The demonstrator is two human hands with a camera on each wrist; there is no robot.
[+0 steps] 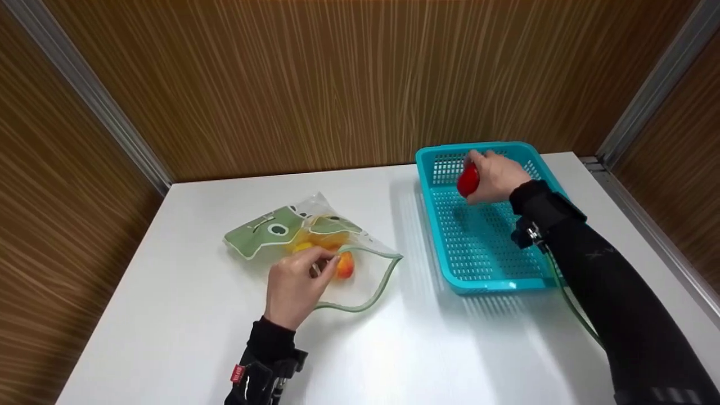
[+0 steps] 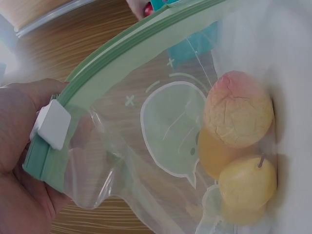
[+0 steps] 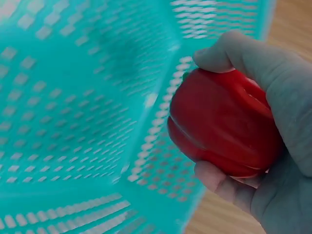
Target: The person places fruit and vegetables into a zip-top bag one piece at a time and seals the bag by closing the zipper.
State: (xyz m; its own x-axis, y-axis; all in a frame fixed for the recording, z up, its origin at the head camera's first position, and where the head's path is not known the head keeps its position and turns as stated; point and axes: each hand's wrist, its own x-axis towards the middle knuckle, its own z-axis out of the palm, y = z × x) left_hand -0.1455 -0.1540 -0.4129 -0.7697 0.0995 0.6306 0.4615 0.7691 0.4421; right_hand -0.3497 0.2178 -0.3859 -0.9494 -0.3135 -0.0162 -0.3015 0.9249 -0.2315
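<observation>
My right hand (image 1: 495,175) grips a red bell pepper (image 1: 468,180) above the far part of the turquoise plastic basket (image 1: 440,247). Fingers and thumb wrap its sides in the right wrist view, where the pepper (image 3: 222,122) looks glossy. With thumb and fingers, my left hand (image 1: 298,284) pinches the green-edged mouth of a clear zip bag (image 1: 270,228); a white slider (image 2: 52,124) sits at that edge. Inside the bag lie a peach-like fruit (image 2: 239,109), a yellow fruit with a stem (image 2: 247,183) and an orange-coloured fruit (image 2: 212,153) partly hidden behind them.
The bag and basket rest on a white table (image 1: 185,292), bag left, basket right. A wood-grain panel (image 1: 315,84) rises behind the table, with similar panels at both sides. A thin green cable (image 1: 575,306) runs along the right forearm.
</observation>
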